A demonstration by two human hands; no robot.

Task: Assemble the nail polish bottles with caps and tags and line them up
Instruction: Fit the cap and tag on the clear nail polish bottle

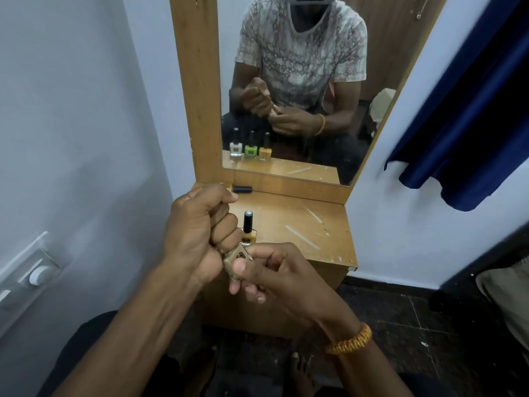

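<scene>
While the left hand (197,233) is balled into a fist over the top of a beige nail polish bottle (236,260), the right hand (274,275) pinches the glass body from below, thumb on the front face and fingers curled round the back. So both hands are closed on that one bottle, held up in the air just in front of the wooden dressing table (300,224); the cap is buried inside the fist and can't be seen. Right behind the hands, a yellow polish bottle with a black cap (248,229) stands upright on the tabletop. A black cap (242,189) lies on its side at the back by the mirror (300,90). The mirror reflection shows three capped bottles in a row, white, green and yellow. An orange braided band (350,339) sits on the right wrist.
</scene>
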